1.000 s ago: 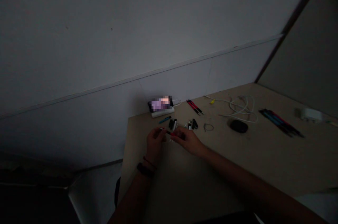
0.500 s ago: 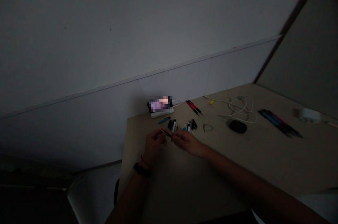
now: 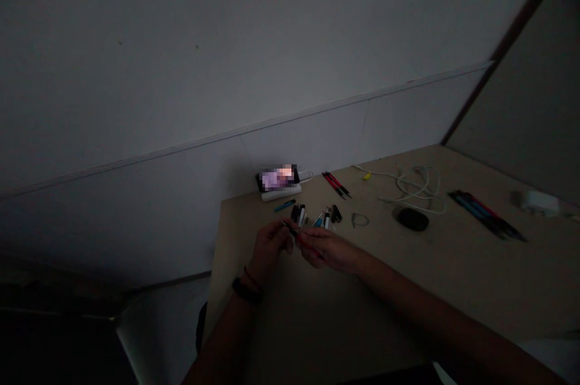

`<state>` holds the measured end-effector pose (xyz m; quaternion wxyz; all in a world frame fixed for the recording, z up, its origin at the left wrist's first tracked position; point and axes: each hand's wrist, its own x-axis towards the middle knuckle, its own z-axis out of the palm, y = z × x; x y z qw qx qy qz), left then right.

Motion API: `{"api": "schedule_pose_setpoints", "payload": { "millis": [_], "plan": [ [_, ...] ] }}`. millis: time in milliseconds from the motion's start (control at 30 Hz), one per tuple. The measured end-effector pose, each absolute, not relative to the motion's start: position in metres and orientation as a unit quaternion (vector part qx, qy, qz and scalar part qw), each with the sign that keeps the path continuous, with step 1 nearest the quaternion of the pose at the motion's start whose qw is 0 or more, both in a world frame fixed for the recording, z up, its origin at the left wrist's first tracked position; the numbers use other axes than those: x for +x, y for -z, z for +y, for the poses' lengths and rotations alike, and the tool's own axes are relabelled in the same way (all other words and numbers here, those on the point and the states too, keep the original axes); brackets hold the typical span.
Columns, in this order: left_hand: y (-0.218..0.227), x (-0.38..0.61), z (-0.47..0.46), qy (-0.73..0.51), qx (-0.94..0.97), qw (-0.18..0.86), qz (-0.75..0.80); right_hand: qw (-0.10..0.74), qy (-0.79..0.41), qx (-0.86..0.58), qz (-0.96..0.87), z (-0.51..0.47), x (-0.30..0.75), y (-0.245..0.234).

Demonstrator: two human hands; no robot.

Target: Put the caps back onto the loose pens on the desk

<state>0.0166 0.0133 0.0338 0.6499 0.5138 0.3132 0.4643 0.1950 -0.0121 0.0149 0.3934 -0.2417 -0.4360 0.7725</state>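
Over the near part of a pale beige wooden desk (image 3: 362, 306), the person's left hand (image 3: 269, 246) and right hand (image 3: 328, 250) meet in dim light, with a black wristband (image 3: 246, 290) and a thin red cord (image 3: 252, 278) on the left wrist. The left fingers (image 3: 276, 234) curl closed around a slim dark pen with a red section (image 3: 293, 232), held in the air above the desk, and the right fingertips (image 3: 304, 241) pinch in close at its red part. Fingers cover much of the barrel, and the gloom hides whether it is one piece or two.

Just beyond lies a loose cluster of black and white pen parts (image 3: 301, 214), too dark to sort, beside a small blue pen (image 3: 284, 205), a black clip-shaped piece (image 3: 336, 213) and a thin pale wire loop (image 3: 360, 220). A black oval object (image 3: 412, 220) sits further right, its kind unclear. Farther back are a white power bank (image 3: 281, 193) under a phone with a pixelated screen (image 3: 278, 178), two red-and-black pens (image 3: 336, 185), a tangled white cable (image 3: 419, 188), a row of blue, red and black pens (image 3: 487, 223) and a blurred white plug (image 3: 540, 202), against a white wall panel (image 3: 308, 131)
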Motion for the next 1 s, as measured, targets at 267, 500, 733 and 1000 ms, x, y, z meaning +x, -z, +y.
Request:
{"api": "schedule_pose_setpoints", "payload": {
  "millis": [267, 500, 733, 1000],
  "plan": [
    [-0.026, 0.024, 0.016, -0.500, 0.448, 0.653, 0.350, 0.417, -0.721, -0.307, -0.461, -0.009, 0.193, -0.015],
    [-0.025, 0.025, 0.015, -0.501, 0.441, 0.649, 0.367, 0.406, -0.716, -0.341, -0.454, -0.010, 0.193, -0.021],
    [-0.029, 0.025, 0.015, -0.498, 0.451, 0.637, 0.378, 0.408, -0.712, -0.339, -0.460, -0.008, 0.194, -0.016],
    [-0.031, 0.024, 0.015, -0.486, 0.467, 0.628, 0.389, 0.406, -0.715, -0.345, -0.453, -0.006, 0.193, -0.010]
  ]
}}
